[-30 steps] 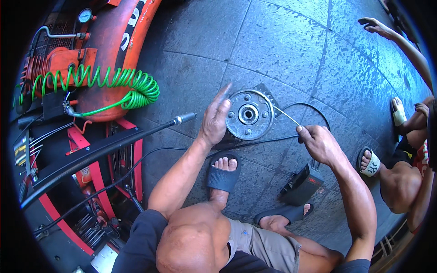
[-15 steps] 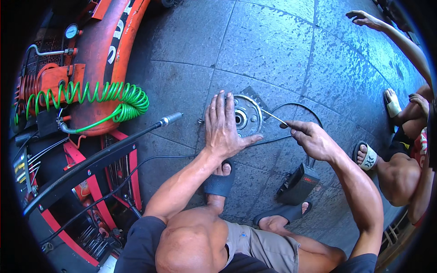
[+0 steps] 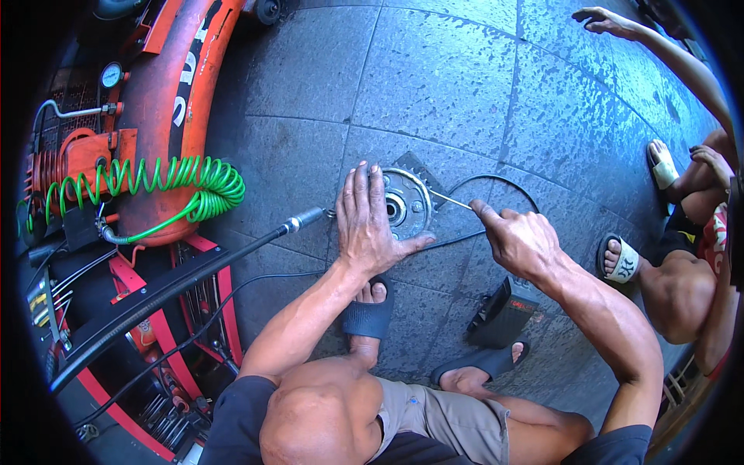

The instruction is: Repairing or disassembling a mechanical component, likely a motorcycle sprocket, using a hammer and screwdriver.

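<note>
Your left hand (image 3: pixel 370 225) lies flat on the metal disc (image 3: pixel 407 203), palm down, fingers spread and straight rather than curled, covering the disc's left half. The disc rests on the grey stone floor (image 3: pixel 434 85), just beyond your left foot in its dark sandal (image 3: pixel 367 318). Only the disc's right part shows, with a pale hub and a few small holes around it.

Your right hand (image 3: pixel 521 242) sits to the right of the disc, near but not on it. Its fingers are clenched around a thin metal rod (image 3: pixel 451 201), with the forefinger stretched along it. The rod's far tip reaches the disc's right rim.

A thin black cable (image 3: pixel 496 183) loops on the floor behind your right hand. A black box (image 3: pixel 502 316) lies on the floor near your right sandal (image 3: pixel 480 363).

To the left, a black hose with a metal nozzle (image 3: pixel 304 220) points at the disc, its tip just beside your left hand. Farther left stands an orange tank (image 3: pixel 167 116) with a green coiled hose (image 3: pixel 198 186) draped across it. At the right edge another person (image 3: pixel 682 271) crouches, one arm reaching out at far right.
</note>
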{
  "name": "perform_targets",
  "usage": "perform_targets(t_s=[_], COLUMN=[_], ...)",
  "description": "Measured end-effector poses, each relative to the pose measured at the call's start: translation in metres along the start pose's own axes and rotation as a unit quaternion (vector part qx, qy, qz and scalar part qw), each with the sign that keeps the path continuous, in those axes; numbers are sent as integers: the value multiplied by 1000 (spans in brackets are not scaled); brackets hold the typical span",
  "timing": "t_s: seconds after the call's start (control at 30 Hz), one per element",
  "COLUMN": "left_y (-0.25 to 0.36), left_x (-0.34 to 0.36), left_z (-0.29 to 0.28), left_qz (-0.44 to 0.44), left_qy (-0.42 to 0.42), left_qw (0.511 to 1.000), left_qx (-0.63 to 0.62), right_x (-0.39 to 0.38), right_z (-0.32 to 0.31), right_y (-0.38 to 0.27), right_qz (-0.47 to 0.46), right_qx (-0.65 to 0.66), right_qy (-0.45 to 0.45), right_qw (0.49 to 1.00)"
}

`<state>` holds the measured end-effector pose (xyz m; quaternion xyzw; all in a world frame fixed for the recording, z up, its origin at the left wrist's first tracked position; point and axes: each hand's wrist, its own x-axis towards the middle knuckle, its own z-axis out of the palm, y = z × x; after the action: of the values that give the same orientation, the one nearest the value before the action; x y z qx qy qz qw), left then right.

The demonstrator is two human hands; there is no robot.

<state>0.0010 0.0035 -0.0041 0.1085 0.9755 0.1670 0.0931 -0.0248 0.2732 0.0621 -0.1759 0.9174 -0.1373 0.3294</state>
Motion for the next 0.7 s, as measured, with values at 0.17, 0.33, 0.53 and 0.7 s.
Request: perform_targets(t_s=[0.17, 0.33, 0.53, 0.7], left_y=[2, -2, -1, -1], left_x=[2, -2, 1, 0], left_z=[0, 1, 0, 1], left_qz=[3, 5, 5, 1], left_qy=[9, 12, 14, 7], left_qw=[1000, 1000, 1000, 1000], left_qx=[-2, 9, 1, -9], right_x=[19, 31, 27, 33], right_z=[8, -23, 2, 34], right_y=[29, 27, 36, 28], right_qz=[-78, 50, 110, -128], right_qx=[295, 398, 563, 301], right_qy=[-51, -269, -328, 23], right_qw=[951, 875, 751, 945])
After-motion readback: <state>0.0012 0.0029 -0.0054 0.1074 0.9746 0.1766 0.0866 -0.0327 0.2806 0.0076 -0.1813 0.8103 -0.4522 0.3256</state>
